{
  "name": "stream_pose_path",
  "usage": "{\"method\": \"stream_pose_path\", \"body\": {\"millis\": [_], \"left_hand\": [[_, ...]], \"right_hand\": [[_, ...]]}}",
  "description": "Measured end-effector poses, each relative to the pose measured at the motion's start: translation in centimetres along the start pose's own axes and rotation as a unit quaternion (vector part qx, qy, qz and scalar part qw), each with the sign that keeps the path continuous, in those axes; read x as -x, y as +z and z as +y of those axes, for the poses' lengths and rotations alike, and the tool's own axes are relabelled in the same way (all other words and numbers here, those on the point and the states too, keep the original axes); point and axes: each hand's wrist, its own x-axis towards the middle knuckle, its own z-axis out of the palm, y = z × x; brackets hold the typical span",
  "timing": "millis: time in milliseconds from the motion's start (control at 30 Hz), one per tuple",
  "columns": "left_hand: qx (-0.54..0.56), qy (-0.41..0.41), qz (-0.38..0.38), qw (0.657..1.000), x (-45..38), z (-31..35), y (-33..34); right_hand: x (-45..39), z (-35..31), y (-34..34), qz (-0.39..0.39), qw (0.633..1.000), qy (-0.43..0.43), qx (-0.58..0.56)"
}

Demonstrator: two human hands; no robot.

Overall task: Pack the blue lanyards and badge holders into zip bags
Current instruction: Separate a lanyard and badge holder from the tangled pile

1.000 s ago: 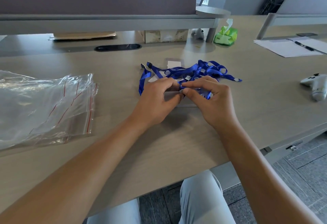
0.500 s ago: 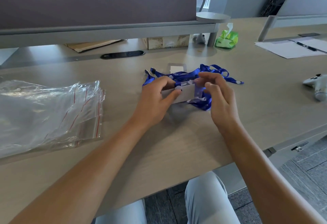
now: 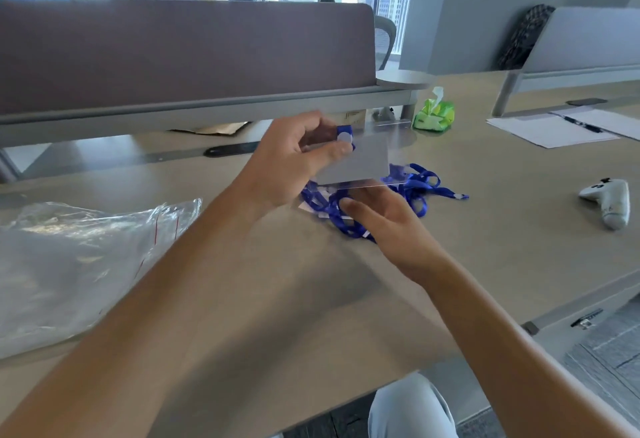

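Observation:
My left hand [image 3: 294, 160] holds a clear badge holder [image 3: 360, 160] with a white card inside, raised above the desk, pinched at its left end where a blue lanyard clip sits. My right hand [image 3: 384, 219] is below it, palm up and fingers spread, its fingertips close under the holder's lower edge and over a tangled heap of blue lanyards [image 3: 412, 188] on the desk. Whether the right fingers touch the holder is unclear. A stack of clear zip bags [image 3: 79, 264] with red seal lines lies at the left.
A desk partition [image 3: 187, 56] runs across the back, with people seated behind it. A green tissue pack [image 3: 434, 115], papers with a pen [image 3: 554, 129] and a white game controller [image 3: 609, 198] lie to the right. The desk's front edge [image 3: 519, 325] is near my lap.
My left hand lifted the badge holder up off the lanyard heap. The right hand let go of the top and turned palm up beneath it. The camera tilted upward.

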Motion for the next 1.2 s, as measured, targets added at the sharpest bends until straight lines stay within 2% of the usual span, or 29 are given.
{"method": "stream_pose_path", "body": {"millis": [167, 267, 433, 633, 867, 1000, 1133, 1200], "left_hand": [[-0.038, 0.026, 0.026, 0.999, -0.7, -0.6, -1.0], [-0.064, 0.052, 0.058, 0.995, -0.5, -0.8, -1.5], [-0.159, 0.117, 0.079, 0.977, 0.6, -0.8, -2.2], [-0.212, 0.136, 0.087, 0.964, 2.3, -1.0, -1.7], [-0.342, 0.130, 0.043, 0.930, 1.7, -0.5, -1.4], [-0.356, 0.172, -0.028, 0.918, 0.9, -0.8, -1.6], [-0.338, 0.151, -0.073, 0.926, 0.4, -1.4, -1.6], [-0.331, 0.151, -0.080, 0.928, 0.2, -1.5, -1.9]], "right_hand": [[-0.8, -0.6, 1.3, 0.060, 0.996, 0.025, 0.058], [-0.4, -0.9, 2.2, 0.069, 0.995, 0.039, 0.063], [1.0, -3.3, 2.8, 0.119, 0.987, 0.036, 0.100], [1.8, -6.0, 3.0, 0.097, 0.980, 0.025, 0.169], [1.3, -7.7, 2.7, 0.094, 0.970, 0.003, 0.224], [0.1, -8.2, 1.8, 0.104, 0.966, -0.001, 0.236], [-1.0, -8.6, 1.0, 0.096, 0.954, 0.015, 0.285], [-1.6, -8.8, 0.6, 0.092, 0.931, -0.001, 0.354]]}}
